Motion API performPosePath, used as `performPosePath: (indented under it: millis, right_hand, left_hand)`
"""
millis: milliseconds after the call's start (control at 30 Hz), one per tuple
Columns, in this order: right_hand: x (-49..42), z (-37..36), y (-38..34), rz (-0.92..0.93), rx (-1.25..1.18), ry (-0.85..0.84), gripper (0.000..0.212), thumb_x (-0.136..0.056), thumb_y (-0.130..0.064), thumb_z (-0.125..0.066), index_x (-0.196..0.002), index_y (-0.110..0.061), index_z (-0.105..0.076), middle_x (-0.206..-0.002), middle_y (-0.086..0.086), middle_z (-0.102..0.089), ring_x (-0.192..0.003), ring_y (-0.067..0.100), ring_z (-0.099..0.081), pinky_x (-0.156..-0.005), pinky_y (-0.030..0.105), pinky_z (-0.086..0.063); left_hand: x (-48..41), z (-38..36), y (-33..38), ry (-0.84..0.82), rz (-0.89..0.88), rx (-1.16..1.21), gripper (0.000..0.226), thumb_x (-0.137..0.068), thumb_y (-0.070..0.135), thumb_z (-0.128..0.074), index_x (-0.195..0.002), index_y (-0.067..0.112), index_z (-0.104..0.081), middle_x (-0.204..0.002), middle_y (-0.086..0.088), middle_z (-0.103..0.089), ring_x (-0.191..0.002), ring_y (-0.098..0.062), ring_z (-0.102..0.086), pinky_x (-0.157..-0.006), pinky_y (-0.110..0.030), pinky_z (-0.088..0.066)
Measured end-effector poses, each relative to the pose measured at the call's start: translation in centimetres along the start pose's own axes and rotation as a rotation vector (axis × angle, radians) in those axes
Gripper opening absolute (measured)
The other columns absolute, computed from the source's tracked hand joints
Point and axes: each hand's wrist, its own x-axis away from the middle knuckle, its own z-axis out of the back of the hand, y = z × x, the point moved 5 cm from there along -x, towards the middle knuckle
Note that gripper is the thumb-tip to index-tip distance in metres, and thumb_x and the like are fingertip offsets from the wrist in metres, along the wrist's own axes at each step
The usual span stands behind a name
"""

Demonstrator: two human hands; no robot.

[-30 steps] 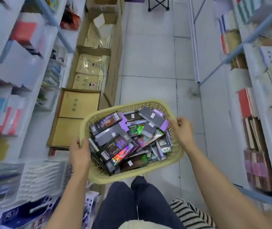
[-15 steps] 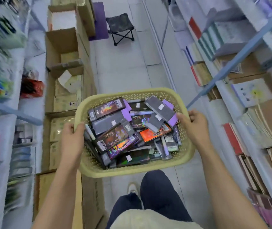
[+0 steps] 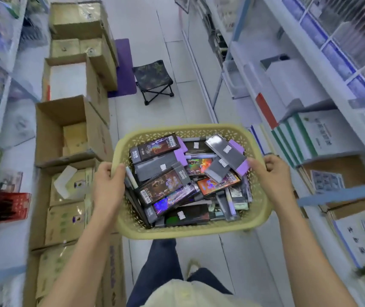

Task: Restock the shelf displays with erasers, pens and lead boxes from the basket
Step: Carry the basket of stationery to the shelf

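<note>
Two hands carry a yellow basket (image 3: 189, 233) in the head view, in the air above the aisle floor (image 3: 172, 111), between the shelves (image 3: 323, 69). The left hand (image 3: 108, 185) grasps the left rim, with the thumb over it. The right hand (image 3: 270, 176) grasps the right rim, fingers curled round it. The basket is full of flat dark boxes (image 3: 166, 185) with shiny pictures, some with purple ends, and loose pens (image 3: 199, 155) lie among them. Open cardboard boxes (image 3: 66, 129) stand along the left side. A small folding stool (image 3: 153, 79) stands further ahead, beside a purple mat (image 3: 123, 67).
</note>
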Motion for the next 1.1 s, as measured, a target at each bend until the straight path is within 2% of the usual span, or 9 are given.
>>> performPosePath:
  millis: [167, 333, 400, 467, 567, 733, 900, 1033, 1100]
  right_hand:
    - [-11.6, -3.5, -4.2, -0.029, 0.026, 0.075, 0.026, -0.087, -0.032, -0.07, -0.07, -0.025, -0.052, -0.044, -0.02, -0.048, -0.041, -0.003, -0.045, -0.048, 0.017, -0.029]
    - [-23.0, -5.9, -8.0, -0.049, 0.002, 0.118, 0.021, -0.086, -0.034, -0.071, -0.077, -0.019, -0.06, -0.058, -0.01, -0.056, -0.047, -0.003, -0.048, -0.051, 0.019, -0.036]
    - [-28.0, -6.8, -9.2, -0.052, -0.01, 0.127, 0.02, -0.086, -0.034, -0.071, -0.081, -0.017, -0.062, -0.066, -0.002, -0.063, -0.056, 0.01, -0.054, -0.054, 0.025, -0.042]
    - [-33.3, -7.9, -10.9, -0.045, -0.005, 0.116, 0.02, -0.087, -0.032, -0.071, -0.08, -0.016, -0.061, -0.066, 0.002, -0.063, -0.055, 0.013, -0.051, -0.054, 0.028, -0.04]
    - [-40.5, -9.5, -13.7, -0.052, 0.018, 0.12, 0.023, -0.086, -0.032, -0.071, -0.076, -0.015, -0.058, -0.062, -0.001, -0.058, -0.052, 0.009, -0.047, -0.054, 0.027, -0.038]
    - [-51.2, -13.2, -18.2, -0.053, 0.054, 0.122, 0.027, -0.085, -0.034, -0.073, -0.08, -0.01, -0.062, -0.069, 0.007, -0.065, -0.059, 0.015, -0.052, -0.057, 0.029, -0.04]
    - [-60.0, -18.0, -21.8, -0.059, 0.018, 0.153, 0.027, -0.085, -0.031, -0.072, -0.084, -0.006, -0.063, -0.076, 0.02, -0.067, -0.061, 0.018, -0.054, -0.06, 0.032, -0.043]
    - [-66.8, -21.5, -25.1, -0.081, -0.011, 0.158, 0.02, -0.085, -0.032, -0.072, -0.081, -0.015, -0.064, -0.073, 0.009, -0.069, -0.062, 0.015, -0.057, -0.059, 0.029, -0.044]
    - [-70.4, -23.1, -26.5, -0.076, -0.035, 0.165, 0.019, -0.085, -0.029, -0.073, -0.078, -0.015, -0.062, -0.073, 0.01, -0.068, -0.063, 0.014, -0.056, -0.058, 0.026, -0.043]
  left_hand:
    - [-12.8, -5.4, 6.5, -0.031, -0.037, -0.069, 0.021, -0.089, 0.039, -0.051, -0.082, 0.019, -0.052, -0.073, 0.001, -0.055, -0.066, -0.018, -0.049, -0.063, -0.037, -0.038]
    - [-23.7, -10.8, 13.7, -0.068, -0.046, -0.07, 0.02, -0.089, 0.033, -0.052, -0.082, 0.015, -0.054, -0.071, 0.0, -0.056, -0.063, -0.015, -0.048, -0.059, -0.035, -0.038]
    - [-28.0, -13.3, 16.2, -0.083, -0.055, -0.058, 0.022, -0.088, 0.034, -0.053, -0.083, 0.012, -0.054, -0.072, -0.001, -0.058, -0.063, -0.017, -0.049, -0.06, -0.035, -0.039]
    - [-32.1, -15.6, 18.3, -0.082, -0.04, -0.037, 0.019, -0.089, 0.034, -0.053, -0.083, 0.016, -0.053, -0.073, -0.001, -0.058, -0.065, -0.017, -0.05, -0.061, -0.036, -0.04]
    - [-38.1, -18.3, 21.6, -0.076, -0.034, -0.032, 0.022, -0.088, 0.035, -0.054, -0.078, 0.015, -0.049, -0.069, 0.001, -0.054, -0.064, -0.018, -0.047, -0.062, -0.037, -0.038]
    - [-48.0, -21.3, 27.2, -0.072, -0.045, -0.067, 0.018, -0.092, 0.034, -0.052, -0.08, 0.02, -0.052, -0.072, 0.005, -0.057, -0.066, -0.015, -0.052, -0.058, -0.034, -0.038]
    - [-58.5, -23.8, 32.5, -0.103, -0.083, -0.082, 0.026, -0.094, 0.029, -0.052, -0.097, 0.003, -0.055, -0.085, -0.012, -0.058, -0.067, -0.015, -0.048, -0.059, -0.032, -0.037]
    - [-66.3, -25.5, 36.2, -0.106, -0.069, -0.091, 0.022, -0.094, 0.026, -0.052, -0.097, 0.005, -0.056, -0.088, -0.014, -0.062, -0.071, -0.019, -0.051, -0.064, -0.036, -0.04]
    - [-70.3, -26.6, 37.6, -0.111, -0.07, -0.109, 0.021, -0.093, 0.028, -0.052, -0.095, 0.008, -0.056, -0.087, -0.012, -0.061, -0.074, -0.021, -0.052, -0.067, -0.038, -0.041]
